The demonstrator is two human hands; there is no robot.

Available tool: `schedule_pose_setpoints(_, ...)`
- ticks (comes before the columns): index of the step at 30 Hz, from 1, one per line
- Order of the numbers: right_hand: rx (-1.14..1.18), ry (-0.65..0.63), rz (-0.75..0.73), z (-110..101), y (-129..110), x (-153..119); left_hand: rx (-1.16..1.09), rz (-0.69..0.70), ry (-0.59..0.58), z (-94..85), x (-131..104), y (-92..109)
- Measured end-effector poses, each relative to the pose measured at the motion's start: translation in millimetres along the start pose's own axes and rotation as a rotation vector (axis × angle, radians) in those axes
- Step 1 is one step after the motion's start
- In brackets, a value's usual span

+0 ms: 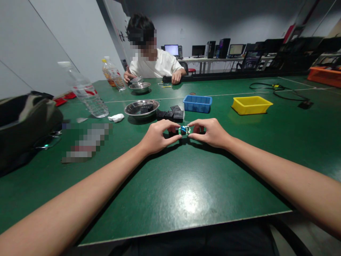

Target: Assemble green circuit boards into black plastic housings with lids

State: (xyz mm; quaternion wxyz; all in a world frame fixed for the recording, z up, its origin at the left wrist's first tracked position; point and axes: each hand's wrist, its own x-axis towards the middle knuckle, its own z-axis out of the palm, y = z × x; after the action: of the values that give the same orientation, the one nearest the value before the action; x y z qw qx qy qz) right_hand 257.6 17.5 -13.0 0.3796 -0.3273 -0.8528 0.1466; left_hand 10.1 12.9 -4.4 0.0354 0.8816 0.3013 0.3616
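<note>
A small green circuit board (184, 130) with blue and pale components is held just above the green table. My left hand (160, 134) pinches its left end between thumb and fingers, and something dark shows under those fingers. At the board's right end, my right hand (210, 132) grips the edge with thumb and forefinger. Right behind the hands lie several black square cases (170, 114), close to a steel bowl (133, 110) that has black pieces in it.
A blue bin (197, 104) and a yellow bin (252, 105) stand beyond my hands. To the left are a water bottle (89, 96), a crumpled tissue (116, 118) and a dark bag (23, 124). Across the table (213, 199) sits a person (157, 64) near another steel bowl (139, 87). A black cable (282, 93) lies right.
</note>
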Motion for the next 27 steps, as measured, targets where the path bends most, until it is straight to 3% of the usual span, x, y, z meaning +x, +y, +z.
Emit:
schedule_pose_setpoints(10,0.012,0.016,-0.017,2.9,0.2,0.1,-0.004,-0.034,-0.009,4.3,0.1,-1.8)
schedule_pose_setpoints(27,0.026,0.02,0.052,5.6,-10.1,-0.9,-0.119,-0.121,-0.077,4.0,3.0,20.9)
